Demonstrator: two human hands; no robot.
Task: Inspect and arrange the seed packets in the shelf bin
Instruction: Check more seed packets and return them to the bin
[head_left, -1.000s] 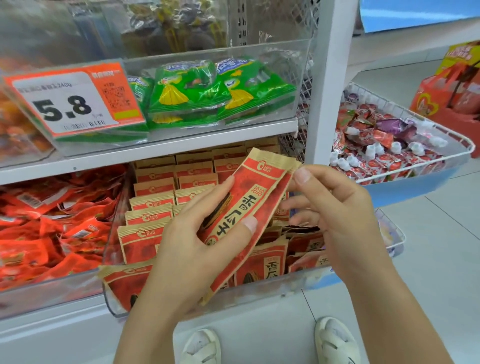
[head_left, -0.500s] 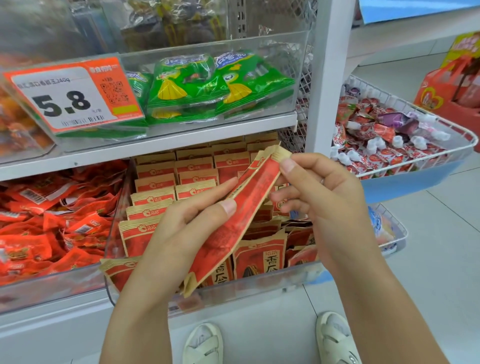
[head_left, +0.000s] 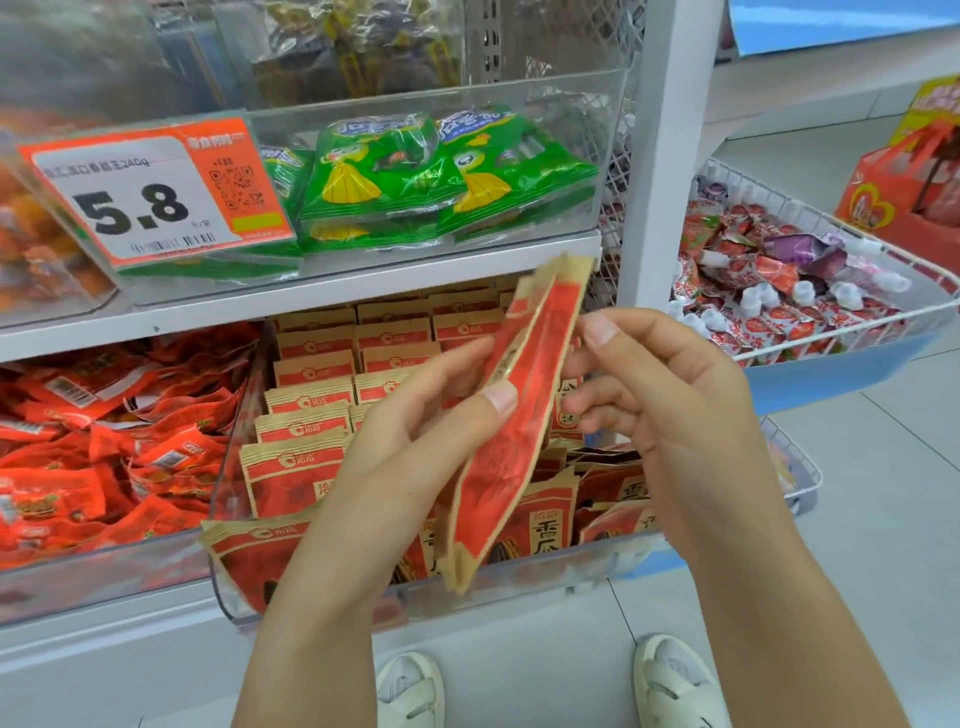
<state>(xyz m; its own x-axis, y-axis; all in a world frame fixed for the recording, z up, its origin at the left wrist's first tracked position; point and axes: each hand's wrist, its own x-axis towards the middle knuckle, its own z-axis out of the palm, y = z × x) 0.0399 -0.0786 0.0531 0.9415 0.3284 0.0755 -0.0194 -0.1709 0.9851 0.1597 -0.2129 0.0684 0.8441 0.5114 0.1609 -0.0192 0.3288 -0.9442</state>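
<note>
1. The left hand (head_left: 415, 447) holds one red and tan seed packet (head_left: 511, 415). The thumb lies on the front of the packet and the fingers go behind it.
2. The right hand (head_left: 670, 415) is at 3 o'clock from the packet. Its thumb tip presses the packet's right edge. Its other fingers are loosely curled next to the packet, and I cannot tell if they touch it.
3. The packet is tilted. Its top points to 1 o'clock and its bottom points to 7 o'clock. It is turned almost edge-on, so the print on it is hard to read. It is up in the air in front of the bin, not in it.
4. The clear shelf bin (head_left: 228, 587) is behind and under the hands. It is full of the same red and tan packets (head_left: 306, 405). The ones at the back, toward 12 o'clock, stand in neat rows. The ones at 5 o'clock lie messy and leaning.
5. At 9 o'clock is a heap of shiny red snack bags (head_left: 104, 447).
6. On the shelf above, at 12 o'clock, are green bags (head_left: 395, 176) in a clear box. A price tag (head_left: 156, 192) at 10 o'clock says 5.8.
7. At 3 o'clock a white wire basket (head_left: 924, 301) holds small snacks.
8. At 6 o'clock two white shoes (head_left: 410, 691) stand on the floor.
</note>
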